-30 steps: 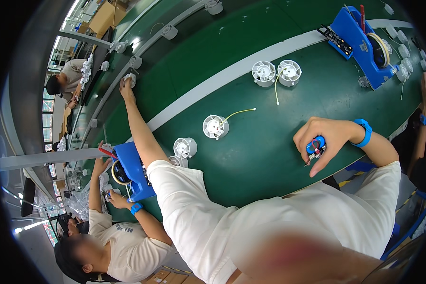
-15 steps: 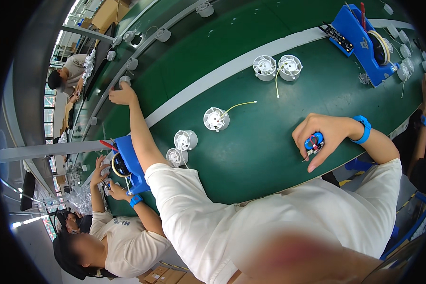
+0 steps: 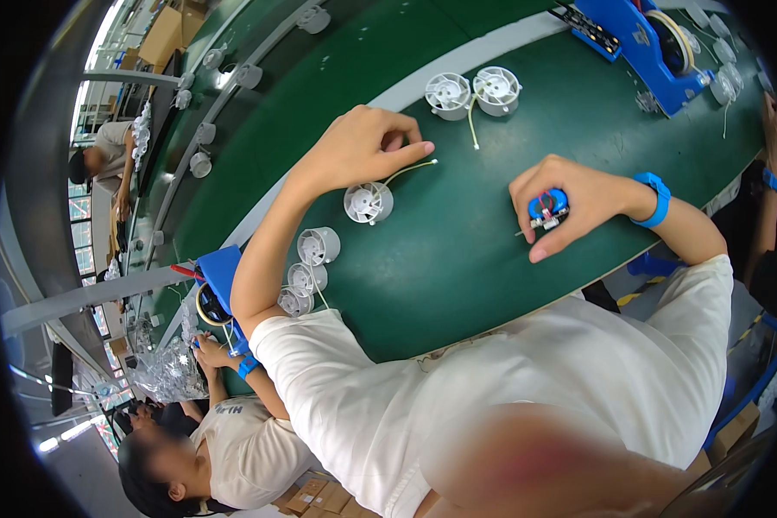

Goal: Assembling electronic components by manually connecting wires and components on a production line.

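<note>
My left hand (image 3: 363, 151) hovers above the table with its thumb and forefinger apart. Nothing shows between them. Just below it lies a round white fan (image 3: 368, 203), whose thin yellow-green wire runs up to a spot close by the thumb tip. My right hand (image 3: 570, 203), with a blue wristband, is curled round a small blue tool (image 3: 547, 205) with red and black parts and a thin metal tip. The fingers hide much of this tool, so its exact kind cannot be told.
Two white fans (image 3: 472, 93) stand near the table's far edge. Several more (image 3: 319, 247) sit beside my left arm. Blue stands (image 3: 643, 52) with tape rolls are at far right and left. Co-workers are at left, one close by (image 3: 233, 440), and at right.
My left hand has come back from a white fan on the far rail, which stays there, to above the wired fan. My right hand still holds the blue tool. The view has shifted.
</note>
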`<state>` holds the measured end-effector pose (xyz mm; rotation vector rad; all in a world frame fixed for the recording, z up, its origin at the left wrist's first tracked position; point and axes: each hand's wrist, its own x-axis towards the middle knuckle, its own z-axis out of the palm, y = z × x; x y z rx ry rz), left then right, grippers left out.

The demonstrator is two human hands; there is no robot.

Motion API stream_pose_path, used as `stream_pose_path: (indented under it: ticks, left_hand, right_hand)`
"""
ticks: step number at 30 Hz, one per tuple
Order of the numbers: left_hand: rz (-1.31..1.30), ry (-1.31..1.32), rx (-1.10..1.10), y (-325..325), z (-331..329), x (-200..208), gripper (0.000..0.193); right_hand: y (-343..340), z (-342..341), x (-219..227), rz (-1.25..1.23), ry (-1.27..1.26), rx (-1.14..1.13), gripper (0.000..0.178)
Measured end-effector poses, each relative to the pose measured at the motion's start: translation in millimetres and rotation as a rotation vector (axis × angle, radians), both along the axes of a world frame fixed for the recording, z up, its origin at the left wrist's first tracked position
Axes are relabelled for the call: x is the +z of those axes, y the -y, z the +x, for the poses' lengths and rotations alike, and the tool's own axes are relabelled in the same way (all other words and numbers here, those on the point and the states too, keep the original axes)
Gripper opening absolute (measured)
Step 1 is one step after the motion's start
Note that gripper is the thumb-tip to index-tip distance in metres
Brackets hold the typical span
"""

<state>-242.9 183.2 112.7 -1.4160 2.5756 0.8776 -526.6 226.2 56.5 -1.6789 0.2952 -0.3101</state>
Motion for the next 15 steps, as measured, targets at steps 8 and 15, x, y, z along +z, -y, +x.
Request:
stream_pose_path:
  ticks: [8, 15]
  left_hand:
    - [0.565, -0.065, 0.206, -22.2, -18.8, 18.4, 0.028]
    - [0.641, -0.379, 0.314, -50.3, -44.8, 18.2, 0.027]
  right_hand:
    - [-3.3, -2.5, 1.1, -0.014, -0.018, -0.128, 0.024]
    - [-6.4, -7.6, -3.6, -0.106, -0.081, -0.204, 0.029]
